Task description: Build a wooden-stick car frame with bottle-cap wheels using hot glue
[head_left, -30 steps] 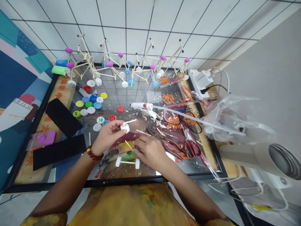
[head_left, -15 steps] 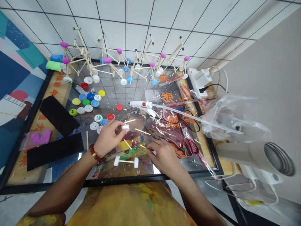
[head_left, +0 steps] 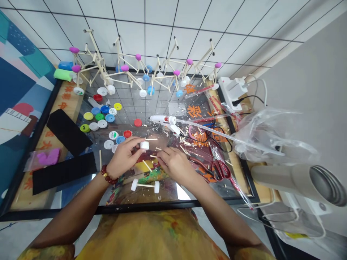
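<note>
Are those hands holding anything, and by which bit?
The left grip holds a white cap by the side nearest it. The right grip holds a thin stick, seemingly near one end; the exact spot is hidden.

The bottle cap [head_left: 144,145] in the left fingers [head_left: 132,142] is plain white, and the wooden stick [head_left: 153,156] at the right fingers [head_left: 164,159] pale cream. Two white caps end the cream axle [head_left: 146,186] below. From here I see loose caps in yellow [head_left: 88,116], green [head_left: 99,116], blue [head_left: 105,109] and red [head_left: 127,134]. The glue gun [head_left: 159,118] is white with a touch of red; the clay seats [head_left: 125,68] along the back are magenta. Black strips [head_left: 69,132] lie at left, near orange lettering on honey-coloured wood. The bead bracelet [head_left: 107,176] is dark red with gold, the scissors [head_left: 223,169] deep red-handled, the shirt [head_left: 151,234] mottled mustard with green and red smudges, the wall tiles [head_left: 159,14] white, gridded in black
</note>
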Demonstrator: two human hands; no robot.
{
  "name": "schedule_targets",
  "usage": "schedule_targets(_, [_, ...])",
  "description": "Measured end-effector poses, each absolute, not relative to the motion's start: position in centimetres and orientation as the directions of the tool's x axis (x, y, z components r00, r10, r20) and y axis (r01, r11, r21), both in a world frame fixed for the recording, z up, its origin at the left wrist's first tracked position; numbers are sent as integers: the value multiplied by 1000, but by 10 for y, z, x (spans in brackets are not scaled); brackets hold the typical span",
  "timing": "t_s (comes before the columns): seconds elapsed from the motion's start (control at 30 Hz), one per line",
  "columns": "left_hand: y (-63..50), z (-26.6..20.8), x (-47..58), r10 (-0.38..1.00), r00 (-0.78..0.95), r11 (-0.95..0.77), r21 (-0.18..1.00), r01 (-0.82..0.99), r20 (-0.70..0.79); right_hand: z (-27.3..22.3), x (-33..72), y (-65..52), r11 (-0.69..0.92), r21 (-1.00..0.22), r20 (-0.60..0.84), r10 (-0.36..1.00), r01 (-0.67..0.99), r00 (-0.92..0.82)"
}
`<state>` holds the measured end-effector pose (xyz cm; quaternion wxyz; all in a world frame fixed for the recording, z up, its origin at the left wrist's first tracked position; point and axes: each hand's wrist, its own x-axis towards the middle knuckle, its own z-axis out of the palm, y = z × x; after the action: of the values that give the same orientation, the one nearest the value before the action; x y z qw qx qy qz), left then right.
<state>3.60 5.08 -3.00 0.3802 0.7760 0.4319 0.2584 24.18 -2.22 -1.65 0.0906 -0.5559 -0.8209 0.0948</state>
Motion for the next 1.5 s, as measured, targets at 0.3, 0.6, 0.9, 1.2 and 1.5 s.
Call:
schedule_targets(0.3, [49, -39, 30, 930, 346, -299, 799, 522, 122, -18, 285, -5, -24, -412, 245, 960, 911, 136])
schedule_targets(0.6, [51, -37, 33, 919, 353, -356, 755, 550, 175, -26, 285, 54, -24, -531, 85, 993, 847, 81])
schedule_targets(0.9, [51, -44, 36, 955, 252, -257, 857, 447, 155, -13, 294, 10, -27, -849, 84, 979, 528, 185])
schedule_targets(1.2, [50, -45, 40, 950, 249, -284, 850, 443, 187, -17, 288, -29, 14, -871, -58, 990, 491, -131])
schedule_targets(1.5, [51, -46, 40, 955, 233, -268, 863, 428, 182, -31, 286, -30, 58, -853, -24, 989, 519, -149])
